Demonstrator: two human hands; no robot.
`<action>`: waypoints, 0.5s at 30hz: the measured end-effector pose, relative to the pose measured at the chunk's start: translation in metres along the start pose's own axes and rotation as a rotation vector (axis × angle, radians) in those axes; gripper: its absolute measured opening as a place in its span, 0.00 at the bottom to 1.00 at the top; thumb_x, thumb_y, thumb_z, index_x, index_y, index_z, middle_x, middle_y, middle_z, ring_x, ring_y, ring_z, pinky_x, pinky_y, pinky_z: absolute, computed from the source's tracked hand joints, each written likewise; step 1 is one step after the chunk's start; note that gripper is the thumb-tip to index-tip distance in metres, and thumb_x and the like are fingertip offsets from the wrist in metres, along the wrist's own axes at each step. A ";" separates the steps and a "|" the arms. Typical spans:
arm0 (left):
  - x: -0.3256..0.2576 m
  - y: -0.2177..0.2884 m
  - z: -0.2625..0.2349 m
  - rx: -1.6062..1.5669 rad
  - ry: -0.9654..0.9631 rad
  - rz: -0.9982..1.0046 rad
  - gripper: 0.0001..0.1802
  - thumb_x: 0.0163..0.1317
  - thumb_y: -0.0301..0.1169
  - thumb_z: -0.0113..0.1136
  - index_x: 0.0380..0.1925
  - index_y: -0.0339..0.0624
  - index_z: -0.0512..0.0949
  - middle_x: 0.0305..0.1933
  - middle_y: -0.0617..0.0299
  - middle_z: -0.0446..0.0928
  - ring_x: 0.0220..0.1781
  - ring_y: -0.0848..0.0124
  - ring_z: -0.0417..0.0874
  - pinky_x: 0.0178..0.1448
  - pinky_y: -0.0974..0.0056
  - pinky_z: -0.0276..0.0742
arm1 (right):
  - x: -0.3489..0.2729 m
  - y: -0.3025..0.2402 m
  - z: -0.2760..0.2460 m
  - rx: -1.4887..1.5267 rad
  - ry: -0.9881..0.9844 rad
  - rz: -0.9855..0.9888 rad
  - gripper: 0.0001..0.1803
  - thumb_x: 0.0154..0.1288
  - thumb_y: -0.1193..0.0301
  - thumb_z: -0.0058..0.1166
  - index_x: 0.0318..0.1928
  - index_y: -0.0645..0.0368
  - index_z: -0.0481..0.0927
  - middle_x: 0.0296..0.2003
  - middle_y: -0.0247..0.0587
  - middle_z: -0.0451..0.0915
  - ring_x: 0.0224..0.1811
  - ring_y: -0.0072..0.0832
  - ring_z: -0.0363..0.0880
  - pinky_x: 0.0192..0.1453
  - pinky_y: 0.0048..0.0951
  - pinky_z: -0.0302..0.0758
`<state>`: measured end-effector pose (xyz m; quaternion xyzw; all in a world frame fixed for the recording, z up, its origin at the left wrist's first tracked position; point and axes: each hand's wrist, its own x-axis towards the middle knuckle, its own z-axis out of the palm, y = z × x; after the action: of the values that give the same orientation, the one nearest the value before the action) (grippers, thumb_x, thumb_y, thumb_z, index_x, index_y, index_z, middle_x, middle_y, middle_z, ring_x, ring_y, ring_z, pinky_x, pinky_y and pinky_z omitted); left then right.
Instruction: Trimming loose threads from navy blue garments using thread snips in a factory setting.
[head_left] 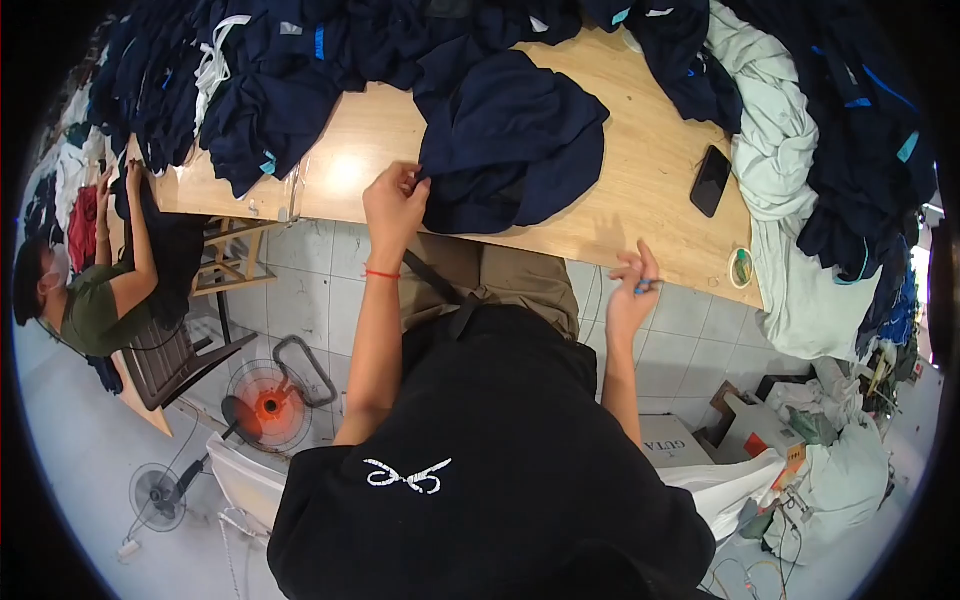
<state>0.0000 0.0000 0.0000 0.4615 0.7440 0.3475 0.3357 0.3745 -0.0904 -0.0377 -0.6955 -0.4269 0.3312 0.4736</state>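
Observation:
A dark navy cloth garment (pixel 515 140) lies bunched on the wooden table in front of me. At its near left edge is my left hand (pixel 395 205), fingers curled together in a pinch on the cloth. My right hand (pixel 630 285) hovers by the table's front edge, apart from the garment. Its fingers are partly bent, with a small blue thing (pixel 642 287) among them, too small to name. A black phone (pixel 710 182) rests on the table, beyond and to the right of that hand.
Navy garments (pixel 270 110) are heaped along the table's (pixel 350 150) far side. Pale green cloth (pixel 775 130) hangs over the right end, beside a small round container (pixel 741 268). To the left sits another person (pixel 110 290). Fans (pixel 270 405) and a box (pixel 672 440) stand on the floor.

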 end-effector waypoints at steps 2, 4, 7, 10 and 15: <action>-0.012 -0.006 -0.002 0.150 0.140 0.015 0.13 0.58 0.23 0.73 0.44 0.40 0.86 0.46 0.54 0.85 0.52 0.58 0.86 0.56 0.56 0.81 | 0.004 -0.062 0.041 0.216 -0.048 0.110 0.19 0.80 0.73 0.58 0.68 0.59 0.79 0.42 0.35 0.83 0.34 0.16 0.75 0.42 0.20 0.75; -0.018 0.018 0.014 0.173 0.204 0.252 0.15 0.57 0.23 0.73 0.45 0.43 0.86 0.46 0.55 0.84 0.52 0.55 0.84 0.56 0.53 0.79 | 0.019 -0.064 0.067 0.119 -0.144 -0.016 0.20 0.77 0.73 0.61 0.66 0.60 0.80 0.42 0.38 0.83 0.35 0.21 0.78 0.43 0.25 0.77; -0.011 0.052 0.028 0.297 0.234 0.586 0.17 0.56 0.25 0.72 0.47 0.47 0.86 0.47 0.57 0.82 0.53 0.51 0.82 0.57 0.51 0.76 | 0.022 -0.082 0.121 -0.163 -0.226 -0.317 0.23 0.69 0.73 0.67 0.63 0.62 0.80 0.43 0.46 0.82 0.39 0.34 0.82 0.46 0.35 0.80; 0.014 0.015 0.032 0.375 0.236 0.503 0.16 0.60 0.27 0.70 0.49 0.45 0.86 0.45 0.52 0.84 0.48 0.50 0.85 0.53 0.50 0.79 | 0.024 -0.084 0.131 -0.398 -0.275 -0.465 0.28 0.59 0.75 0.71 0.61 0.63 0.80 0.45 0.53 0.81 0.44 0.47 0.83 0.50 0.44 0.81; -0.004 0.015 -0.009 -0.083 0.427 0.125 0.14 0.58 0.21 0.65 0.46 0.36 0.83 0.38 0.49 0.84 0.35 0.50 0.86 0.44 0.53 0.83 | 0.048 -0.057 0.057 -0.462 -0.079 -0.449 0.19 0.55 0.80 0.66 0.50 0.66 0.84 0.38 0.51 0.82 0.38 0.47 0.84 0.46 0.42 0.81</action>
<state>0.0003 -0.0002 0.0179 0.4086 0.7532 0.4877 0.1671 0.3288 -0.0145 -0.0057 -0.6597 -0.6515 0.1396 0.3478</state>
